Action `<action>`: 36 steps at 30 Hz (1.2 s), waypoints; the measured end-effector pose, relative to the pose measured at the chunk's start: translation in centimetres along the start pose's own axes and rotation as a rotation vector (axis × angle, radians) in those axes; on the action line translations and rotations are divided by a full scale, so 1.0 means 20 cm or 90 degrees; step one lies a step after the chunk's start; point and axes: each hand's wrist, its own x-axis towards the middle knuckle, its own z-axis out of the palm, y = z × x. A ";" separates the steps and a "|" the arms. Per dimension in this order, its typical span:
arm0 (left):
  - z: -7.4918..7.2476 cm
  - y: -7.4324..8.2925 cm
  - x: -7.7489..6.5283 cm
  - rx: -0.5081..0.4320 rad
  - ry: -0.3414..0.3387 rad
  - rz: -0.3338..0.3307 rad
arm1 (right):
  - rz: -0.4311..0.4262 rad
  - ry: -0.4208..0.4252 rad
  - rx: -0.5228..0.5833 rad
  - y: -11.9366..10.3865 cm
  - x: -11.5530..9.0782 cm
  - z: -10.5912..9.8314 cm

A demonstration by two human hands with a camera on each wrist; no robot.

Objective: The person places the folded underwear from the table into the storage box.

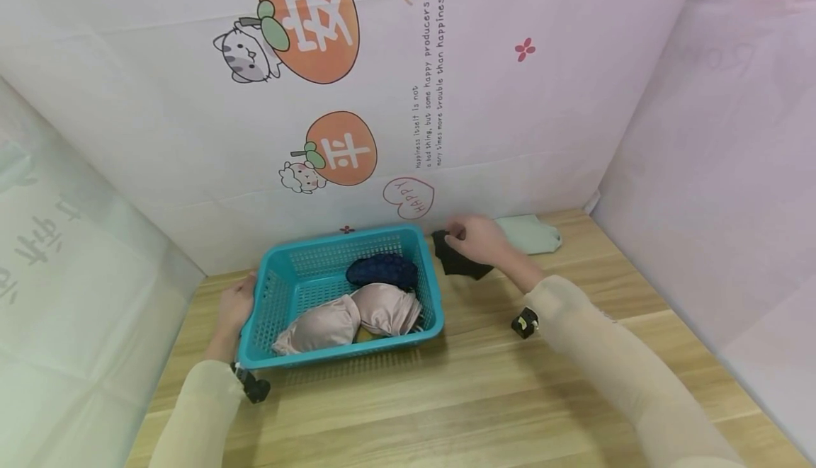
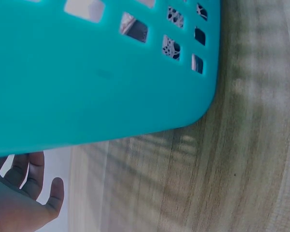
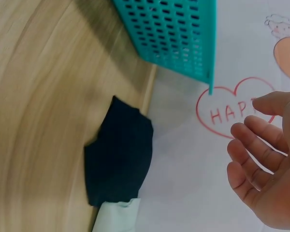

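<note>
A teal plastic basket [image 1: 344, 359] with perforated walls stands left of centre on the table. In it lie a pale pink satin bra [image 1: 325, 326] and a dark blue garment [image 1: 382, 270]. My left hand [image 1: 235, 305] is at the basket's left side; in the left wrist view its fingertips are partly hidden by the basket, and its thumb stands apart. My right hand [image 1: 478, 240] hovers over a folded black cloth garment [image 3: 121, 154] right of the basket. Its fingers are loosely bent and hold nothing in the right wrist view.
A pale green folded cloth [image 1: 532, 234] lies beside the black garment, near the back wall. Printed white sheets [image 1: 478, 100] rise behind the wooden table [image 1: 446, 397] and on both sides. A small black camera is strapped to each wrist.
</note>
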 end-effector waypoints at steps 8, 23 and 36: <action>0.00 -0.01 0.01 -0.003 0.007 0.007 | 0.028 -0.002 -0.003 0.07 0.00 0.02; 0.00 0.00 0.01 0.001 0.009 0.010 | 0.077 -0.018 -0.017 0.19 0.01 0.07; 0.00 -0.01 0.02 0.008 0.003 0.006 | 0.113 -0.032 -0.029 0.27 0.03 0.15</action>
